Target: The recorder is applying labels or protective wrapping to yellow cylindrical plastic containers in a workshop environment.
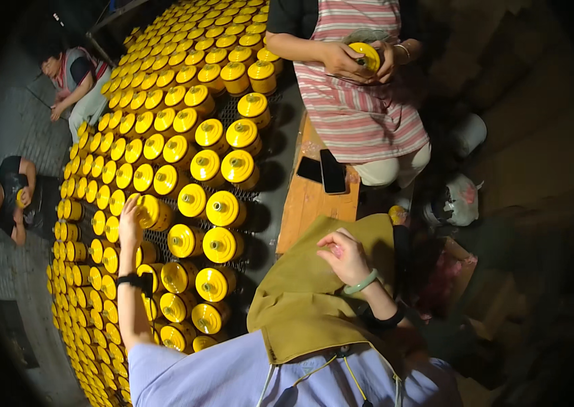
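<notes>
With my arm stretched out over a crowd of yellow canisters, my left hand [131, 224] has its fingers curled on the near-side end of one yellow canister [156, 214], which leans out of line with its neighbours. Each canister has a round stepped top with a small metallic stub at its centre. Above the olive apron [314, 292] on my lap, my right hand [345, 258] is curled, with a bit of pink showing at its fingers; what it is cannot be made out.
Canisters stand in rows on a dark mesh surface [159, 239]. Two phones [333, 171] lie on a wooden bench [288, 220]. Opposite, a person in a striped apron [361, 115] holds a yellow canister [366, 57]. Two other people are at the left. A carton [460, 252] with pink material stands right.
</notes>
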Demonstrator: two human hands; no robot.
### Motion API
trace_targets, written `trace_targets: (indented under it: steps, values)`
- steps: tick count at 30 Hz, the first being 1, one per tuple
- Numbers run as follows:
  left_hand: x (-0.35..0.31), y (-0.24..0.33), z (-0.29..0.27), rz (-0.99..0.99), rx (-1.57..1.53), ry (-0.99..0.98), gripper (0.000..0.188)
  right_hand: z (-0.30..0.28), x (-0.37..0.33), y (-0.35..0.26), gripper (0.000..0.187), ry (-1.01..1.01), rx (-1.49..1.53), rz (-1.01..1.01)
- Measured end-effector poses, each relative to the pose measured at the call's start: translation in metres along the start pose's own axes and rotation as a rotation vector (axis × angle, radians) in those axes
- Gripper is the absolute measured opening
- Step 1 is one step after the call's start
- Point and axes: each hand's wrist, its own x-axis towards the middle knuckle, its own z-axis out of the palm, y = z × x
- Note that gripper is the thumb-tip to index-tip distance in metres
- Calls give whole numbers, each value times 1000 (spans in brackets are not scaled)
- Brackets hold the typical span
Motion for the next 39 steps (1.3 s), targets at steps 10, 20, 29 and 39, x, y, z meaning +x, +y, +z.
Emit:
trace_targets:
  steps: [10, 20, 29, 39]
  values:
    - [36, 156, -70, -195, -683, -210, 20, 9, -9, 14, 40, -48, 243, 54]
    - [58, 359, 12, -52, -1287, -587, 30, 2, -28, 46, 101, -111, 880, 57]
    - [43, 372, 59, -130, -1387, -599, 25, -33, -23, 52, 32, 268, 254, -88]
    - [37, 386, 59, 54, -1285, -563, 24, -18, 0, 29, 34, 278, 119, -167]
